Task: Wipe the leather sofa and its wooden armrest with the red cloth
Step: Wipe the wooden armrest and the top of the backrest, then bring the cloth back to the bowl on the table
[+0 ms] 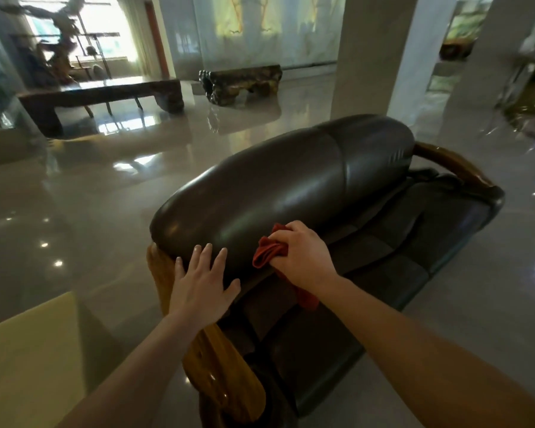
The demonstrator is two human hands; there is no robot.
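A dark brown leather sofa (291,183) fills the middle of the head view, its rounded backrest running from near left to far right. My right hand (303,254) is closed on the bunched red cloth (271,250), pressing it against the lower front of the backrest; a tail of cloth hangs below my wrist. My left hand (203,284) lies flat with fingers spread on the near end of the backrest. The near wooden armrest (220,375), glossy orange-brown, runs under my left forearm. A second wooden armrest (454,165) curves at the far end.
Polished reflective floor (105,186) surrounds the sofa. A long dark wooden bench (99,94) and a carved root bench (241,81) stand at the back. A white pillar (371,54) rises behind the sofa. A pale yellow surface (31,359) is at lower left.
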